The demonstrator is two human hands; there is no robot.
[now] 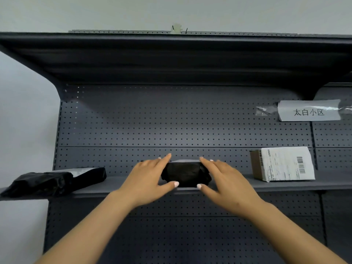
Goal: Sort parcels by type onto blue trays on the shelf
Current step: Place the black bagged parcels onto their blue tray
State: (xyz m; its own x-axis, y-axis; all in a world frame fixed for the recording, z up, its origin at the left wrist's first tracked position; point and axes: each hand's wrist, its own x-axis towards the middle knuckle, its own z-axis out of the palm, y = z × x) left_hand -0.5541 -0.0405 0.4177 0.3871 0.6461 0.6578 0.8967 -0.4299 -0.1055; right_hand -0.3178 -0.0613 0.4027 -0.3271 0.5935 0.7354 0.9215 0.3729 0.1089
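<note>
Both hands [146, 178] [226, 180] grip a crinkled, seemingly plastic-wrapped black parcel [185, 174].

Soft even light, wide-angle edge bowing

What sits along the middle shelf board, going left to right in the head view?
Black bagged parcel → left hand → small black parcel held between both hands → right hand → cardboard box with white label.
</note>
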